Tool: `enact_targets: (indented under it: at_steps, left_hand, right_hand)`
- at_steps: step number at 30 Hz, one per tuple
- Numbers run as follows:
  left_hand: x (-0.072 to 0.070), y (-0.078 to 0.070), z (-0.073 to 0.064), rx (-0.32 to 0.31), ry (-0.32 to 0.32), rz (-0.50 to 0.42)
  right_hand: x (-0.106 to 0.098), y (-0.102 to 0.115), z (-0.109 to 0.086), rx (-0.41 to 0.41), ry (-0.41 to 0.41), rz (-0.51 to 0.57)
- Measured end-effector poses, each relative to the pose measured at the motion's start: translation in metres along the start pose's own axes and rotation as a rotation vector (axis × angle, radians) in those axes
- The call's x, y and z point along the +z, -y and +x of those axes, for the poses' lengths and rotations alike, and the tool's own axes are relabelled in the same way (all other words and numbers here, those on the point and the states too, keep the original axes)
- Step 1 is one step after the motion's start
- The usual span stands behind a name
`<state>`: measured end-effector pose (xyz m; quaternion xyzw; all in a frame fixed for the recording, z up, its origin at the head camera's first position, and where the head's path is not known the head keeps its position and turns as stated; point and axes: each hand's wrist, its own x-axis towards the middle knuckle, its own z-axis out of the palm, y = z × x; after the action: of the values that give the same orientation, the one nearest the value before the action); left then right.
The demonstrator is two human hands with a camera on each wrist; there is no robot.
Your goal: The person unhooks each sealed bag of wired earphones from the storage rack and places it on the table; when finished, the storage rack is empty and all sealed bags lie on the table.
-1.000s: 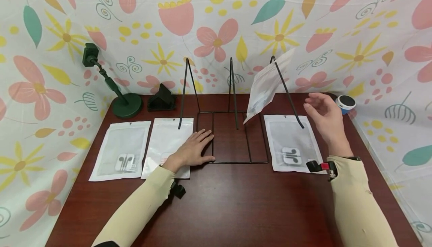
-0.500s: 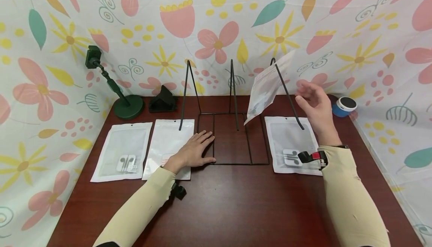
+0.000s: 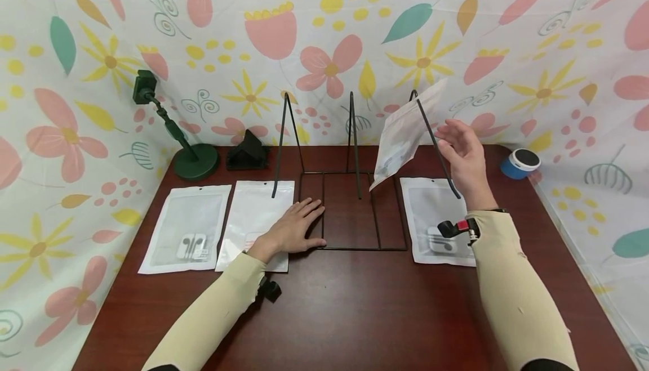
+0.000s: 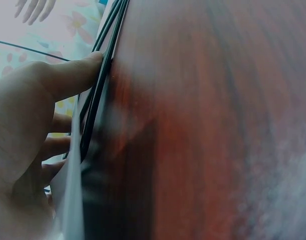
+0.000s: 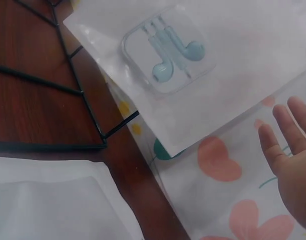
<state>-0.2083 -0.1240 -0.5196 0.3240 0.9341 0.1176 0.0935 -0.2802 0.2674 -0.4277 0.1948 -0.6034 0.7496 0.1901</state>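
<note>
A black wire display rack [image 3: 362, 249] with three tall prongs stands at mid-table. From its right prong hangs a white zip bag [image 3: 403, 134], tilted; the right wrist view shows earphones in a clear case [image 5: 168, 50] inside it. My left hand [image 3: 293, 227] lies with fingers spread on the left side of the rack's base, partly over a white bag [image 3: 258, 208]. In the left wrist view its thumb touches the base wire. My right hand [image 3: 465, 160], fingers relaxed and slightly bent, is just right of the hanging bag and its prong, holding nothing.
Another bag of earphones [image 3: 426, 208] lies right of the rack, partly behind my right wrist camera. One more earphone bag [image 3: 185, 219] lies far left. Behind stand a green phone stand [image 3: 195, 161], a black angular holder [image 3: 247, 151] and a blue-and-white cylinder [image 3: 520, 164], before a flowered cloth.
My right hand has moved left, closer to the right prong and the hanging bag. The left hand keeps its place on the rack's base. The head view has shifted slightly.
</note>
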Motion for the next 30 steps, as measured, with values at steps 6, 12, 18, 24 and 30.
enact_targets:
  at_steps: [6, 12, 18, 24, 30]
  left_hand:
    - [0.000, -0.001, 0.000, -0.005, 0.000, -0.002]
    - [0.000, -0.001, 0.000, 0.005, -0.003, -0.015]
    - [-0.001, 0.001, -0.001, -0.007, 0.006, -0.007]
    - [0.000, 0.002, -0.001, -0.009, -0.004, -0.010]
    - [0.002, 0.002, 0.000, 0.003, -0.010, -0.015]
  right_hand:
    - [-0.003, -0.012, 0.005, 0.020, -0.027, 0.055]
    - [-0.005, -0.021, 0.009, 0.067, -0.042, 0.027]
    - [-0.003, -0.029, 0.014, 0.073, -0.053, -0.012]
    - [-0.001, -0.040, 0.018, 0.077, -0.074, 0.153]
    - [-0.003, -0.042, 0.017, 0.109, -0.060, 0.237]
